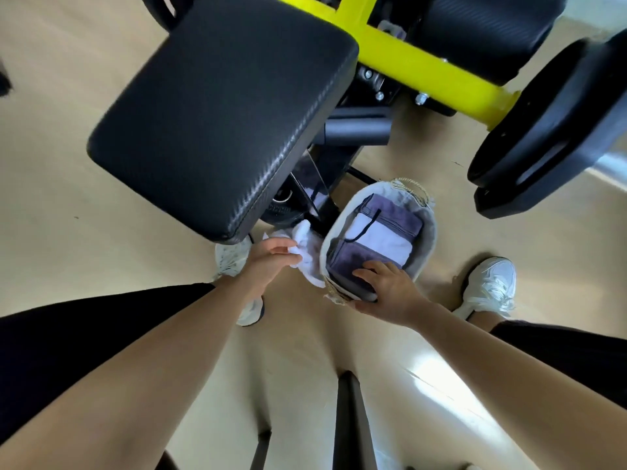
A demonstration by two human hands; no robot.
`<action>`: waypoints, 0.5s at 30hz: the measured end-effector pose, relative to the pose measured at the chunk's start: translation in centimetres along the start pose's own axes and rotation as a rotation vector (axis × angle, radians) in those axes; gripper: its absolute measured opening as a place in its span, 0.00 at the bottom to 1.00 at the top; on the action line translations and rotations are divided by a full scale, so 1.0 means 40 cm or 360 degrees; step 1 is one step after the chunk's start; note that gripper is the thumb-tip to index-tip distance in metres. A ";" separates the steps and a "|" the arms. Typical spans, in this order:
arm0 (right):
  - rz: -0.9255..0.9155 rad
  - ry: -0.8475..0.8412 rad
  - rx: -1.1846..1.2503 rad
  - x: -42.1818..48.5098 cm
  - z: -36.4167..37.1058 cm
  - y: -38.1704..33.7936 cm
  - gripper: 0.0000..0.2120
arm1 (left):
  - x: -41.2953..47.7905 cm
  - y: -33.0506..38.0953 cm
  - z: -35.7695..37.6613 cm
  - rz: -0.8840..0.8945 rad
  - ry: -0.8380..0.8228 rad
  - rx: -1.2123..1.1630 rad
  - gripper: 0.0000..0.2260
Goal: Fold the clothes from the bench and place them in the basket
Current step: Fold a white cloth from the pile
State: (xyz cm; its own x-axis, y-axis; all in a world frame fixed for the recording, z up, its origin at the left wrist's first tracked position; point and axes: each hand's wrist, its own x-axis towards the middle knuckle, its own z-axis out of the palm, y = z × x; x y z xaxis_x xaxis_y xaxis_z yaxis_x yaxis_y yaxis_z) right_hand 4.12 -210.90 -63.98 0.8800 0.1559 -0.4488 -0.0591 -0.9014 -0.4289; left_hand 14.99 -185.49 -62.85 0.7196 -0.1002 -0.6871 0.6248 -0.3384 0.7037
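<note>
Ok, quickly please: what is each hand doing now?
Left hand: closed, gripping the white cloth beside the basket.
Right hand: open, pressing on the folded grey garment.

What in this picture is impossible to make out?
1. Head view: what lies under the folded grey garment in the basket; top layers cover it.
2. Head view: whether the white cloth gripped by the left hand is clothing or basket liner; it is bunched.
3. Head view: the bench far end, cut by top edge.

our left hand (pixel 269 257) pinches a white cloth (pixel 307 266) at the basket's nine o'clock; our right hand (pixel 390 288) rests on folded grey clothes (pixel 346 262) inside the basket (pixel 430 232), the black bench (pixel 220 113) at eleven o'clock.
</note>
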 end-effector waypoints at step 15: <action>-0.0402 0.0104 0.1001 -0.137 -0.378 -0.276 0.26 | -0.500 0.315 -0.046 0.0789 -0.0490 0.0607 0.13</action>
State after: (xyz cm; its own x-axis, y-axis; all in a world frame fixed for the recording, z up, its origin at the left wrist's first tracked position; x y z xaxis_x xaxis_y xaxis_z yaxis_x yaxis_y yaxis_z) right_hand 7.09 -207.92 -44.94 0.9283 0.2882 -0.2350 -0.0934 -0.4308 -0.8976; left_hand 9.02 -186.04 -39.89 0.7386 -0.5694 -0.3610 0.0544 -0.4834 0.8737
